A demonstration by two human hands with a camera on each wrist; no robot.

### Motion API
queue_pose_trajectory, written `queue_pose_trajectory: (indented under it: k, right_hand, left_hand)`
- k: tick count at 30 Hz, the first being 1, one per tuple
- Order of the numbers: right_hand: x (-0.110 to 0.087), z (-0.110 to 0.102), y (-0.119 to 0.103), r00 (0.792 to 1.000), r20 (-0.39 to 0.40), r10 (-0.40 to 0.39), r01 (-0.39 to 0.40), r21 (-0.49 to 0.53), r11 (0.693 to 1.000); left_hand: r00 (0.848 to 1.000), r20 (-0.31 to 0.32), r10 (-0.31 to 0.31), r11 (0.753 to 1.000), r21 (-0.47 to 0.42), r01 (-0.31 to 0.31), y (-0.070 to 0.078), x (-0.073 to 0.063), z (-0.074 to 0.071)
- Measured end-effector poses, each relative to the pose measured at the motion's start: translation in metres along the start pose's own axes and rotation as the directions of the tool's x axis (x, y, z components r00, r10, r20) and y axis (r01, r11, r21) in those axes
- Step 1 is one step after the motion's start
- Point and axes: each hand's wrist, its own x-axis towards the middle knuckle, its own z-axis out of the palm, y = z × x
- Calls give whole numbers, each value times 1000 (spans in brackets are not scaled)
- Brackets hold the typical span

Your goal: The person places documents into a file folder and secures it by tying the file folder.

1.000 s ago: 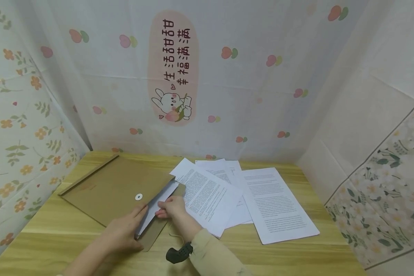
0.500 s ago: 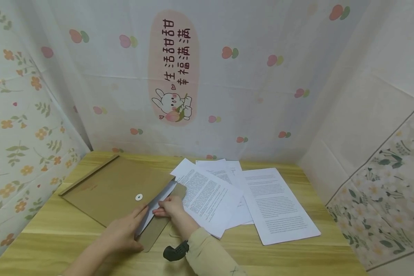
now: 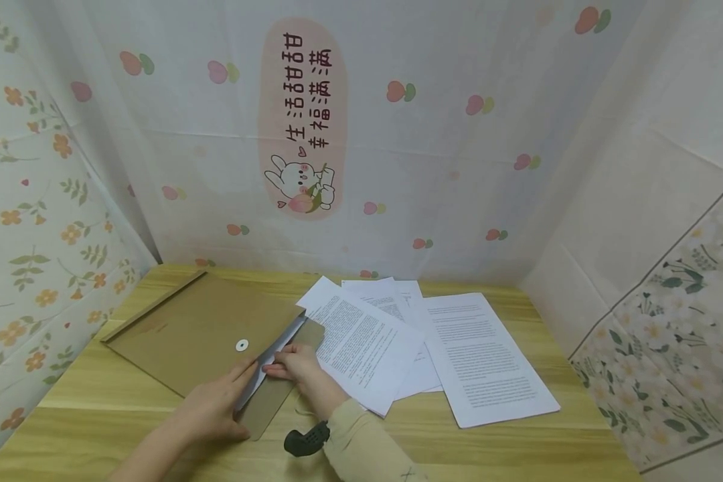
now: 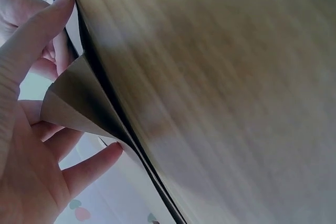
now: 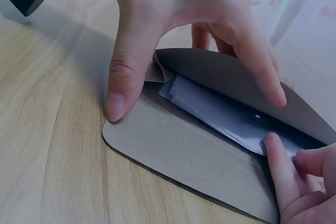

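A brown paper document envelope [image 3: 199, 321] lies at the left of the table, its white button [image 3: 242, 345] on the upper panel and its flap [image 5: 189, 145] folded out flat. My left hand [image 3: 213, 402] holds the mouth apart, fingers over the upper panel and thumb on the flap. Inside the mouth sits a stack of white papers [image 5: 220, 121], mostly hidden by the upper panel. At its exposed edge, my right hand [image 3: 301, 367] pinches the papers with thumb and finger. In the left wrist view, the envelope's folded side gusset [image 4: 84, 98] shows beside the left hand [image 4: 31, 156].
Several overlapping printed sheets [image 3: 361, 341] lie right of the envelope, close by the right forearm. Farther right is another printed stack [image 3: 488, 361]. A black wrist device [image 3: 307, 440] is on the right wrist. Patterned curtains [image 3: 434, 167] stand around the wooden table [image 3: 72, 415].
My right hand has shifted slightly left toward the envelope, and less of the white stack shows at the mouth. The left hand stays in place.
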Motion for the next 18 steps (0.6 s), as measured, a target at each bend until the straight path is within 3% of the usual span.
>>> queue_pose_trajectory:
  k: [7, 18]
  right_hand:
    - [-4, -4, -2, 1000, -6, -12, 11, -44, 999]
    - [-14, -22, -20, 1000, -13, -6, 3, -206, 979]
  left_hand:
    - [1000, 15, 2, 1000, -24, -2, 1, 2, 1]
    - [998, 33, -52, 998, -41, 54, 8, 5, 1]
